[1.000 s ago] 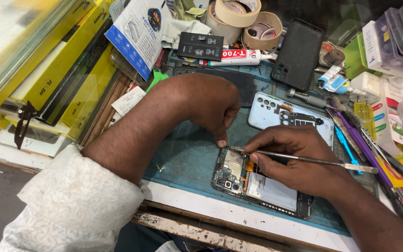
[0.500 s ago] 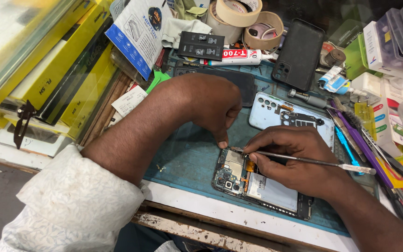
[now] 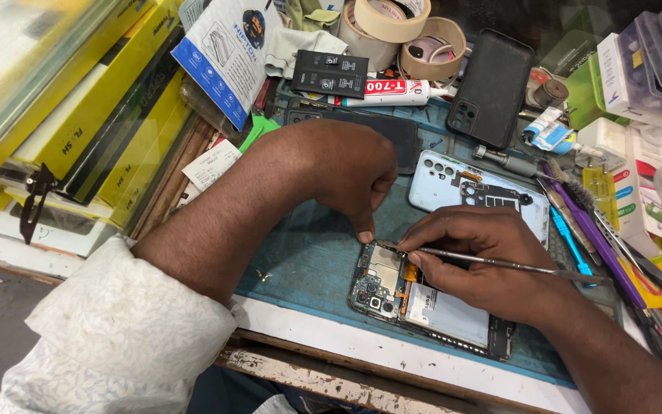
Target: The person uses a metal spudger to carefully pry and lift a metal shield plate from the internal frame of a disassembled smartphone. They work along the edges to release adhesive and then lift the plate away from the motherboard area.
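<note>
An opened phone (image 3: pixel 430 307) lies on a blue-green work mat (image 3: pixel 308 261), its circuit board and pale battery exposed. My right hand (image 3: pixel 484 257) grips a thin metal tool (image 3: pixel 499 263) like a pen, with the tip resting on the board's upper edge. My left hand (image 3: pixel 346 172) is curled into a loose fist, and its thumb presses down at the phone's top corner beside the tool tip. A light blue back cover (image 3: pixel 469 192) rests just behind my right hand.
Yellow boxes (image 3: pixel 109 115) are stacked at the left. Tape rolls (image 3: pixel 400 27), a glue tube (image 3: pixel 381 88), a black phone case (image 3: pixel 492 84) and small black boxes (image 3: pixel 331 73) sit at the back. Several hand tools (image 3: pixel 614 245) and parts boxes (image 3: pixel 645 69) crowd the right side.
</note>
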